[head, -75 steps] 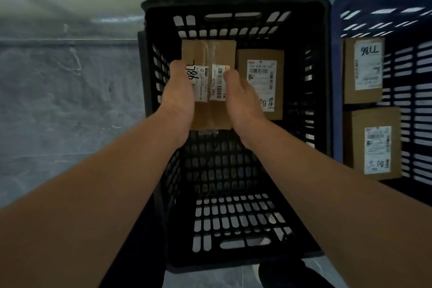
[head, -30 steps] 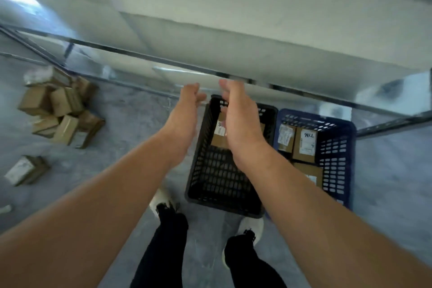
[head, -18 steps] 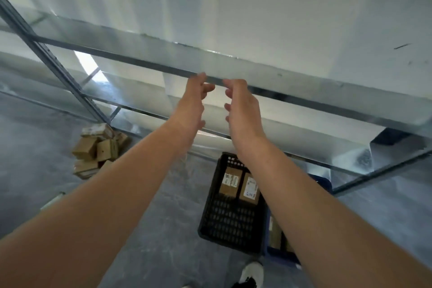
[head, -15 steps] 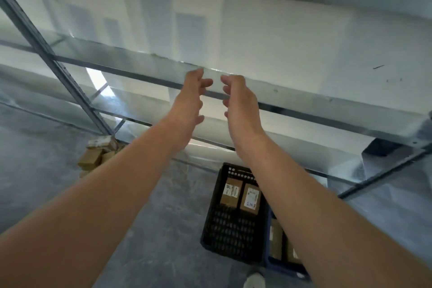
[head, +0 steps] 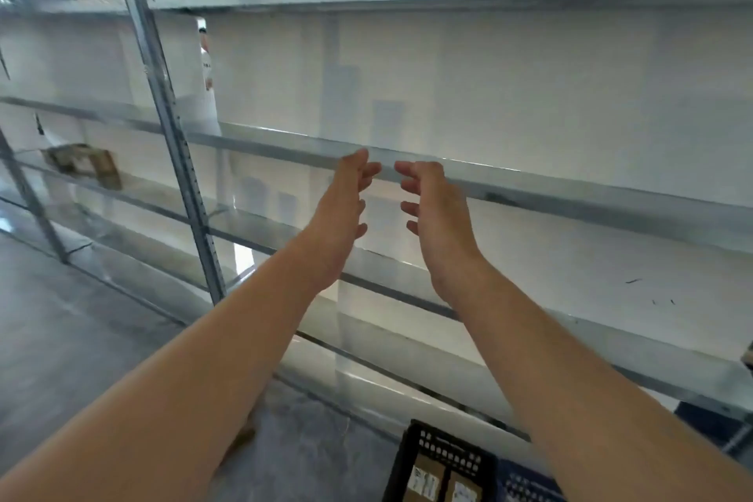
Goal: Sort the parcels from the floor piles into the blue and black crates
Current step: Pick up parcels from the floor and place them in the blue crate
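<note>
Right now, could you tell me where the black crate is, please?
The black crate sits at the head view's bottom edge, just left of the blue crate.

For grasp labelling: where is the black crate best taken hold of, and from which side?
Probably the top rim of the black crate at its far end wall, from above: it stands upright and open-topped, that rim is bare, and the parcels lie low inside.
</note>
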`<state>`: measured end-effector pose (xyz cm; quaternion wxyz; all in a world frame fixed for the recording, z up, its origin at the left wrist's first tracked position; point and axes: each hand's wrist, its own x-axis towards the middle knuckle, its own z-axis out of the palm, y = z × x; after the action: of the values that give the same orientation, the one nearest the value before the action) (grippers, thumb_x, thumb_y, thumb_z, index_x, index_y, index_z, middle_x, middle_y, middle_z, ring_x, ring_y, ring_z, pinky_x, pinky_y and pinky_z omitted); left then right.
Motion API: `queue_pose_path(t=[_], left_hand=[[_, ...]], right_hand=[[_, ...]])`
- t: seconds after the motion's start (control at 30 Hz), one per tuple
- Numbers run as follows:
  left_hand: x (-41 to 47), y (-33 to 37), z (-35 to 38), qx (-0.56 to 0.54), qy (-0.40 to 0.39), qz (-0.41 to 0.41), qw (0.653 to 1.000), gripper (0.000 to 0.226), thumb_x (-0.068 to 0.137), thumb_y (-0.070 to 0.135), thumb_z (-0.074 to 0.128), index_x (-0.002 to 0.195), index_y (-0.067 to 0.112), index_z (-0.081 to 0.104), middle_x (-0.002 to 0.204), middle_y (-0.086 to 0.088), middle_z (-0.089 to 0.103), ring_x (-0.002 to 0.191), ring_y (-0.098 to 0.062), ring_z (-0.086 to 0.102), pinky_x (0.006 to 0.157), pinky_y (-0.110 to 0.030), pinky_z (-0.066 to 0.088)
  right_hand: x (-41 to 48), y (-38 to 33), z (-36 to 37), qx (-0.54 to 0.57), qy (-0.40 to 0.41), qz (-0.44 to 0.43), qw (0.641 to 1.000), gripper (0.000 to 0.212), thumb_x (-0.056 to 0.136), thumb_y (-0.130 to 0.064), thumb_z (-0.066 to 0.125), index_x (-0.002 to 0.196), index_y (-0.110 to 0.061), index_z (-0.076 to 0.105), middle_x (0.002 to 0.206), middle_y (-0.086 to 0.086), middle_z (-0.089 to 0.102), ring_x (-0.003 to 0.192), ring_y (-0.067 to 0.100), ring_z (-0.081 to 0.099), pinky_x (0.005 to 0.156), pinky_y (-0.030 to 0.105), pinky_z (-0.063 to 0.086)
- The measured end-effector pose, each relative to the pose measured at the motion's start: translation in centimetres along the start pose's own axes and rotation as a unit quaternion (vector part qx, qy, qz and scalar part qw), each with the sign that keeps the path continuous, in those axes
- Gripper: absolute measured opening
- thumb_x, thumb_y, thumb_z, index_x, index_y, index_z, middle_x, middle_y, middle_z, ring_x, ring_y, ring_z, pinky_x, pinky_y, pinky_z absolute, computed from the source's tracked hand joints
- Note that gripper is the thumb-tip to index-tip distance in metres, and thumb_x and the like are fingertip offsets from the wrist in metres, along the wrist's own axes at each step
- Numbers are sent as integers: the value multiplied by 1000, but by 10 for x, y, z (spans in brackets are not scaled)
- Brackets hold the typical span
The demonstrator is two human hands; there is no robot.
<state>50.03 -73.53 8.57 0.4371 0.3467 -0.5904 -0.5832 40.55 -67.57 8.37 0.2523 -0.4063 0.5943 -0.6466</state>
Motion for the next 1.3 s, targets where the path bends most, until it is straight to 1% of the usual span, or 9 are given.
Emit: queue_pose_path(t=[0.17,0.33,0.43,0.5,0.7,0.77,0.97,1.13,1.3], left_hand=[[-18,25,17,-18,70,27,997,56,102,62,36,138,27,60,152,3,48,143,-30,40,121,-55,29],[-43,21,26,3,122,40,992,58,101,64,33,143,31,57,155,6,46,144,-26,38,120,-52,31],[-65,12,17,20,168,32,985,64,94,68,35,144,33,55,156,7,44,144,-27,38,119,-53,31],[-82,6,3,24,197,19,980,60,97,65,35,144,34,55,158,7,43,146,-28,36,120,-54,29],[-129,-18,-60,45,259,-6,965,57,104,60,26,145,33,54,157,8,40,149,-27,30,119,-52,28],[-142,-28,-84,54,271,-17,961,58,103,61,26,146,34,53,161,8,37,150,-28,27,120,-55,25],[-163,-55,-168,50,303,-69,949,56,103,61,26,144,35,54,161,9,37,151,-28,28,110,-47,30],[-165,-75,-240,55,297,-91,949,58,103,64,26,144,34,55,165,5,33,152,-29,27,117,-50,26],[-144,-93,-288,49,295,-122,946,61,96,67,31,139,35,59,163,6,36,151,-31,28,119,-54,26]], right_hand=[[8,-17,-21,9,-48,-9,999,42,113,-47,34,130,-36,70,147,-5,62,134,23,58,122,52,41],[-5,-15,-37,29,-125,-16,992,43,102,-55,37,120,-37,72,129,-11,67,123,18,62,117,47,46],[-13,-5,-32,37,-172,-5,984,48,100,-57,37,125,-33,70,140,-6,65,129,20,60,118,46,45],[-22,4,-22,31,-208,-6,978,35,110,-49,35,119,-40,68,144,-7,63,132,20,59,120,49,44],[-60,21,36,31,-282,6,959,37,102,-54,37,109,-43,71,123,-14,67,122,16,61,113,46,48],[-76,27,58,37,-303,24,952,47,91,-58,38,115,-39,74,126,-11,68,122,16,62,109,43,49],[-115,49,132,37,-346,63,936,60,86,-59,40,127,-33,75,137,-4,66,130,20,60,108,42,49],[-124,64,196,31,-354,75,932,41,109,-43,38,126,-27,72,110,-15,64,107,10,62,77,25,45],[-118,85,250,19,-347,92,933,43,103,-51,37,122,-33,72,117,-15,65,119,15,61,88,32,49]])
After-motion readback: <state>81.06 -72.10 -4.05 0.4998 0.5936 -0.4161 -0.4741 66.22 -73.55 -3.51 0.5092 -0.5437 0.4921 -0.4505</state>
